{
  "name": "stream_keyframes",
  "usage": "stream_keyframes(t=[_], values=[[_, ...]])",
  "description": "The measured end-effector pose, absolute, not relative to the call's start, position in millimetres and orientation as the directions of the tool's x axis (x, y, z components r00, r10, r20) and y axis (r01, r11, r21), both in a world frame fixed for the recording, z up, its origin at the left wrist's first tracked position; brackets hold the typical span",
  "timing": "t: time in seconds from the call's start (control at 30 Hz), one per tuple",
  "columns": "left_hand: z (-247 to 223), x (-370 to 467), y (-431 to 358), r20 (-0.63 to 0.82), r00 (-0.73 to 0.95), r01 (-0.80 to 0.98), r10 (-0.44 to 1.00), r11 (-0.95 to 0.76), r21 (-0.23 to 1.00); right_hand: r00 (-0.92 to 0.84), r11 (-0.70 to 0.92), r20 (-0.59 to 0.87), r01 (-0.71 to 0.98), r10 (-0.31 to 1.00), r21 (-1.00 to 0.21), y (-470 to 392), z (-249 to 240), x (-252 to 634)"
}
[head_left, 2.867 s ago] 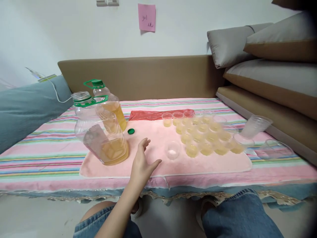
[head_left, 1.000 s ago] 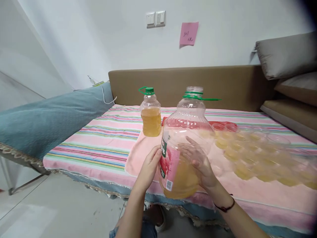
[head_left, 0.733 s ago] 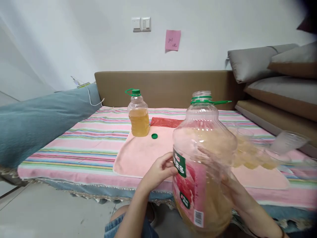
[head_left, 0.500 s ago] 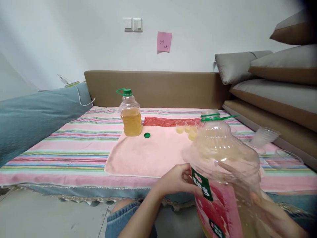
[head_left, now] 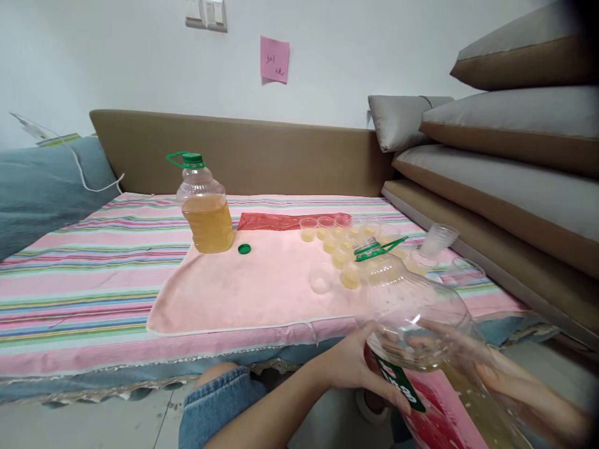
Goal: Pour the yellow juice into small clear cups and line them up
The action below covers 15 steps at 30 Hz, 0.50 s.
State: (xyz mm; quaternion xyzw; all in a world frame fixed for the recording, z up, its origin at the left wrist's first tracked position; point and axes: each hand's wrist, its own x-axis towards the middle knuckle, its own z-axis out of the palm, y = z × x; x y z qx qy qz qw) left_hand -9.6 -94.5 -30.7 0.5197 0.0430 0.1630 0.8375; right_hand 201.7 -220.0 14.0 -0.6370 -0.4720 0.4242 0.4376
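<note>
Holding open bottle (head_left: 418,305) tilted, neck up and leftward, over the front edge of the bed (head_left: 93,268), near the right corner of the pink cloth (head_left: 243,299). Clamped on its label side with left hand (head_left: 350,362), thumb apart from fingers; braced on the other side with right hand (head_left: 519,380), fingers blurred behind plastic, exact spread impossible to tell. Judged well along: many filled cups (head_left: 307,232) grouped toward the cloth's back right corner, partly hidden, so not countable. Seen unfilled: empty cup (head_left: 321,282), just beside the group, on the front side. Also unfilled, apparently: stacked cups (head_left: 438,239), near the bed's right edge. At the cloth's back left corner: capped bottle (head_left: 208,221), upright, partly full, with loose green cap (head_left: 244,249) just beside.
</note>
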Motion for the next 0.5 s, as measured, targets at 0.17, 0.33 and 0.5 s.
stream_keyframes(t=[0.17,0.33,0.5], values=[[-37.8,7.7,-98.8,0.045,0.927,-0.257,0.372,0.543,0.799,0.134,-0.271,-0.244,0.262,0.961,-0.926,-222.3,34.8,212.4],[-44.1,16.3,-109.5,-0.093,0.939,-0.179,0.332,0.700,0.691,0.182,-0.319,-0.263,0.448,0.947,-0.836,-224.4,47.4,218.0],[-45.1,16.2,-117.6,-0.115,0.933,-0.192,0.340,0.743,0.642,0.245,-0.333,-0.231,0.580,0.942,-0.744,-224.6,49.8,216.2]])
